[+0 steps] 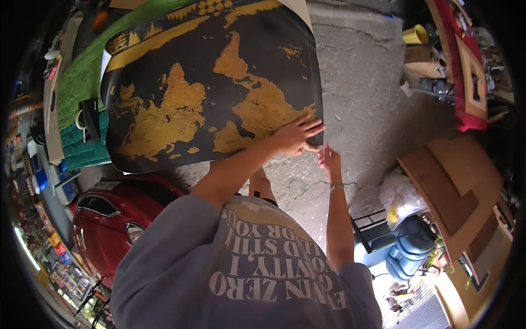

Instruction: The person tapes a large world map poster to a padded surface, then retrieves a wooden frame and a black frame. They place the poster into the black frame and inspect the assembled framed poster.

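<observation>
Here, grip: my left hand (296, 136) lies flat with fingers spread on the lower right corner of the large black sheet printed with a gold world map (208, 82); it presses, it does not pinch.
Right hand: my right hand (329, 159) sits just past the sheet's right edge, fingers loosely curled near that corner; I cannot tell whether it pinches the edge or only touches it.
Where the map lies: the sheet spreads up and to the left from both my hands, so nearly all of it is away from the grip, on the left-hand side.
Long axis: the sheet's long side runs from the corner under my left palm toward the far left, with the edges bowing, partly from the lens.
Nearer hand: the left is on the sheet itself; the right is at its rim, beside the left fingertips.
Under the map: a green quilted cloth (82, 88) shows past its left and upper edges, with a dark strap-like item on it that I cannot identify.
Ground: grey cracked concrete floor (367, 98) lies right of the sheet.
Around: a red car (109, 214) at lower left, a blue padded chair (411, 247) at lower right, brown wooden boards (449, 181) beside it.
Containers: a small yellow tub (415, 35) stands far right at the top; its contents are too small to tell.
</observation>
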